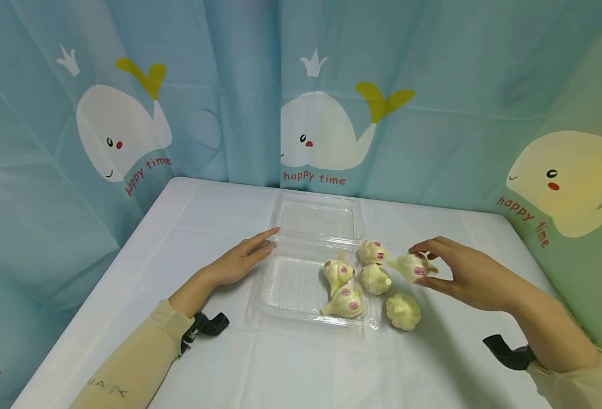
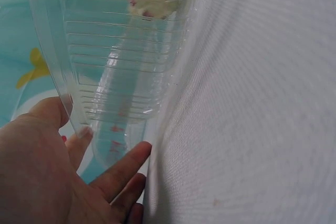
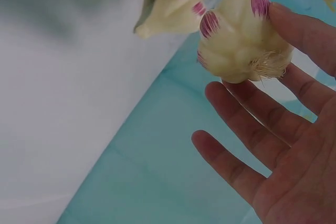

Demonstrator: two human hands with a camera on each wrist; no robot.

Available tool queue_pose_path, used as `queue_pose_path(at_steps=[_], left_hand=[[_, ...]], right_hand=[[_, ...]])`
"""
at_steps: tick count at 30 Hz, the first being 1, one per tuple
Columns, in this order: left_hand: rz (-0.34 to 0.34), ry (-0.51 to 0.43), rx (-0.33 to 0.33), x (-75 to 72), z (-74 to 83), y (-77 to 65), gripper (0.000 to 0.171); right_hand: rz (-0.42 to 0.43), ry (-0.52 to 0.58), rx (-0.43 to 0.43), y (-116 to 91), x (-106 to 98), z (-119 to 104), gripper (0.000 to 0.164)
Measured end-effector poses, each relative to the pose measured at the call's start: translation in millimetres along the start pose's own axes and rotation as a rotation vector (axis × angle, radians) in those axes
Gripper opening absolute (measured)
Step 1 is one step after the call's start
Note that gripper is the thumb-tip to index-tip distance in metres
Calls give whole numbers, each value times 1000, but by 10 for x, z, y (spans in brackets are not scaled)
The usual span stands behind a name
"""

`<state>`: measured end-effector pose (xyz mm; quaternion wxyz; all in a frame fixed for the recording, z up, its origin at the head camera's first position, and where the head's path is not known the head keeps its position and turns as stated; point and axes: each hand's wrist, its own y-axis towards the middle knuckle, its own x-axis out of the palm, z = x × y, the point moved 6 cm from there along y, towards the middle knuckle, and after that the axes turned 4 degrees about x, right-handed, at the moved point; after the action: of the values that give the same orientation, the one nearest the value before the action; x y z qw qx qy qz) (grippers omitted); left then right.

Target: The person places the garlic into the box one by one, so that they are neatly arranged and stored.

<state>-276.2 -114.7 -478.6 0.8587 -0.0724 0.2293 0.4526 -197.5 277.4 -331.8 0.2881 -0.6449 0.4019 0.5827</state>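
Note:
My right hand pinches a garlic bulb between thumb and fingers, right of a clear plastic clamshell box. The right wrist view shows this bulb's rooty base and purple patches, with the other fingers spread below. Two more garlic bulbs lie inside the box in its right part. Another two bulbs sit along its right rim. A single bulb rests on the table near its front right corner. My left hand touches the box's left edge, fingers mostly straight.
The box's lid lies folded back behind its base. A white cloth covers the table. Blue curtains printed with whales hang along the back and sides, close to the table edges.

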Motion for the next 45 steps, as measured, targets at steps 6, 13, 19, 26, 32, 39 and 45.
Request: queue_pose_path(at_steps=[6,13,19,26,32,39,45], left_hand=[[-6,-10,-4,8,7,2,59],[3,6,-28,-2,-7,-6,57],[-13,-20,-1,9,-6,2,59],[-11,-23,7,11,-20,12,59],[-15,-26,11,10,-16,14,59],[-16,-34,3,18,-17,7,59],[-14,-34,-3,19,-15,8,59]], right_hand=[[-15,8,-9,109,-2,-106,44],[-34,30,-34,235,29,-254,42],[-70,40,-41,319,55,-373,45],[-89,47,-53,394,114,-472,46],[-102,51,-70,462,161,-567,46],[-109,73,-101,533,223,-675,47],[-132,87,-128,575,268,-745,45]])
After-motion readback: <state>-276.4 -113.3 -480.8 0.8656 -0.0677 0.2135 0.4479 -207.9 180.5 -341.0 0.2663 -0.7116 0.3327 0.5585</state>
